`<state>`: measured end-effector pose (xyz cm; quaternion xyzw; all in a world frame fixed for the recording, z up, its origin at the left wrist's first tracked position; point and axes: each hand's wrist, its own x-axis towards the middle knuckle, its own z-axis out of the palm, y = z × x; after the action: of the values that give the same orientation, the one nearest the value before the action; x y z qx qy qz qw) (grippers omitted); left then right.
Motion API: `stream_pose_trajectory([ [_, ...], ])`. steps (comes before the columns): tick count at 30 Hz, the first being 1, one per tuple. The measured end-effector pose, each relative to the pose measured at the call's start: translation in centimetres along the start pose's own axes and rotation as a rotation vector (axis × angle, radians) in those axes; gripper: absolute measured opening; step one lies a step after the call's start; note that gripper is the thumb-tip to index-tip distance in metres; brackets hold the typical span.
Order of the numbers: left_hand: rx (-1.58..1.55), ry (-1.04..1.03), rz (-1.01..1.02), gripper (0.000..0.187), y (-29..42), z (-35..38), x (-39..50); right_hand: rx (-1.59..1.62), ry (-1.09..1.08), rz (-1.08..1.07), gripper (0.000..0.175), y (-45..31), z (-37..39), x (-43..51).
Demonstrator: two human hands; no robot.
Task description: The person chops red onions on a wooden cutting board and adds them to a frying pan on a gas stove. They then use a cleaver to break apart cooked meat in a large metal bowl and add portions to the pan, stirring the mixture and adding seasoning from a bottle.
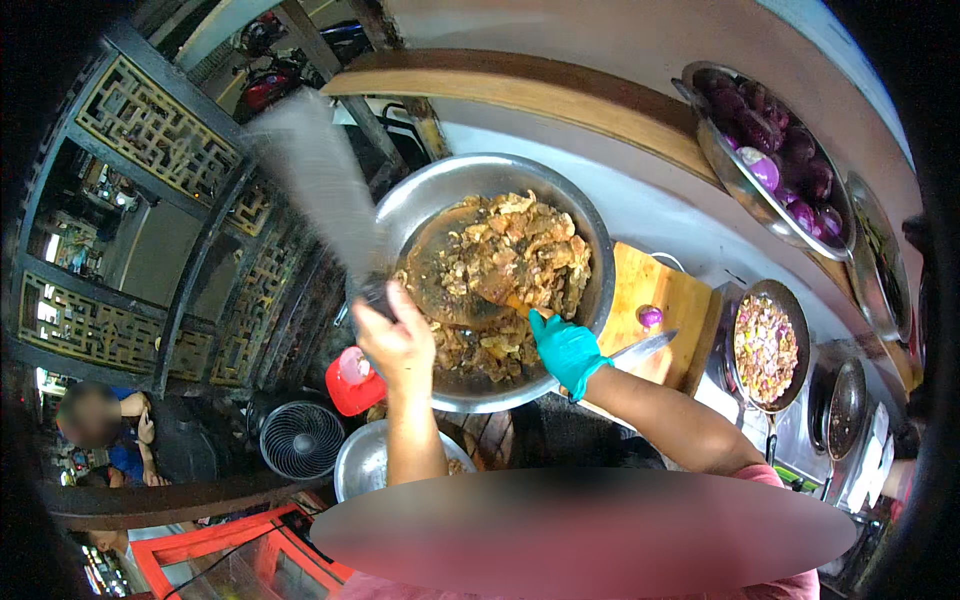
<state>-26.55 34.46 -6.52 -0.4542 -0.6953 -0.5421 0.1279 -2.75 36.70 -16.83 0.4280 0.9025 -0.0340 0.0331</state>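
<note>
My bare left hand (397,334) grips the dark handle of a cleaver (315,180), its broad blade raised and blurred over the left rim of a large metal basin (495,165). Inside the basin, a round, wet chopping board (439,277) bears a heap of chopped brown meat (525,240). More meat pieces (487,349) lie on the near side. My right hand (566,352), in a teal glove, holds a tool with a wooden handle (517,304); its far end rests in the meat and looks like a spatula.
Right of the basin, a wooden cutting board (645,285) carries a knife (645,349) and a red onion (649,316). Beyond it is a pan of chopped food (765,349). A bowl of onions (780,157) stands on the shelf. A fan (304,441) and a seated person (131,427) are at left.
</note>
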Motion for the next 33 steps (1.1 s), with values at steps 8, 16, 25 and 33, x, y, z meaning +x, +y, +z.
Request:
stream_pose_trajectory([
  [8,-0.340,-0.137,-0.262,0.025,4.1,-3.9,-1.8,0.218,0.095,0.027,0.061,0.8,-9.7,-4.9],
  [16,0.314,-1.085,-0.075,0.068,2.1,-17.7,-7.7,1.712,-0.081,0.760,0.027,1.1,-9.1,-14.2],
  [25,0.794,-0.944,0.193,0.045,3.8,-10.2,-14.9,0.329,0.379,0.094,0.025,10.0,-9.9,-6.3],
  [33,0.751,-1.033,0.025,0.059,2.1,-6.6,-15.0,0.005,-0.012,0.430,0.029,10.1,-15.8,22.9],
])
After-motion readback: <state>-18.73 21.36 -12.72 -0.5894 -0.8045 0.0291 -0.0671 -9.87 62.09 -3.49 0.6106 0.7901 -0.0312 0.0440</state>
